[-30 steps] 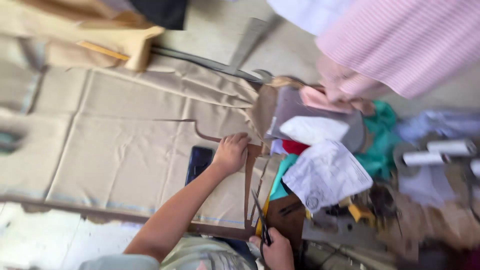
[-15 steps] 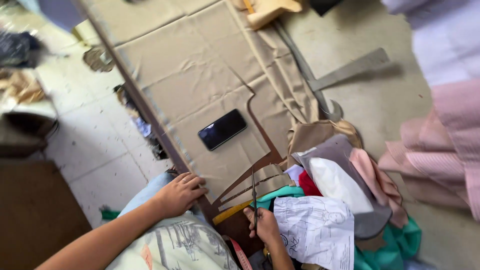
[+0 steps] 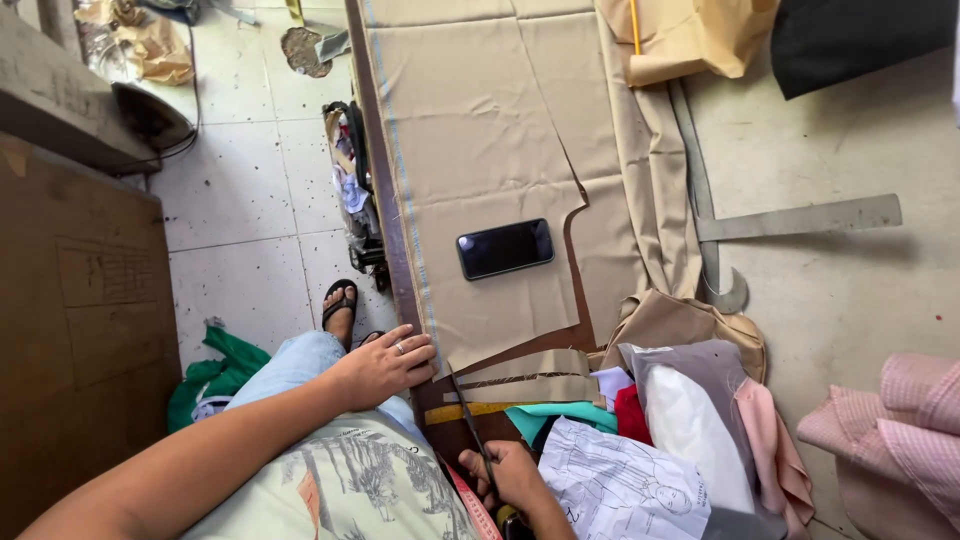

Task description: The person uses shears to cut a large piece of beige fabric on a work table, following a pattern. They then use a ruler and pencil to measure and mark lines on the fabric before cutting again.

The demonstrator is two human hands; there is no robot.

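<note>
Scissors (image 3: 468,412) clenched in the right hand (image 3: 505,475) bite the tan cloth (image 3: 480,150) at lower centre; left hand (image 3: 385,365) pins its edge flat (nothing grasped). Cloth slipping could skew the cut.

I see open tan cloth (image 3: 480,130) up the bench's middle, broken only by a black phone (image 3: 505,248). Toward the near edge, a heap of folded fabrics (image 3: 700,420) and a sketch paper (image 3: 620,490) crowd my right hand (image 3: 500,478). A metal square ruler (image 3: 790,220) lies across the bare far side.
</note>
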